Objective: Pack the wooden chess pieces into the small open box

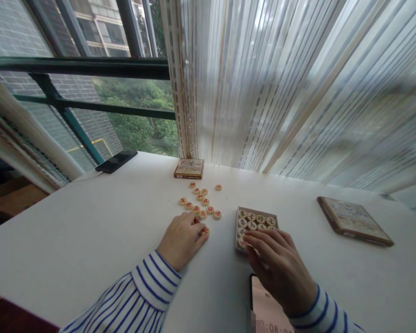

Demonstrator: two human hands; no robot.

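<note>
Right hand's (280, 261) grip pinches a red-marked xiangqi piece (243, 242) at the box (236, 230) beneath, walls seemingly keeping rows snug; left hand (180, 237) touches a second piece (206, 231), grasp unclear, loose pieces (203, 214) just beyond.

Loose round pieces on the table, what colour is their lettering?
Red; the loose pieces show it best in the head view.

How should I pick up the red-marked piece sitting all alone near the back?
Probably pinch the piece by its round edge, reaching down from above, thumb and finger on opposite sides. It lies flat on the table, and no other piece touches it, so its rim looks free.
</note>
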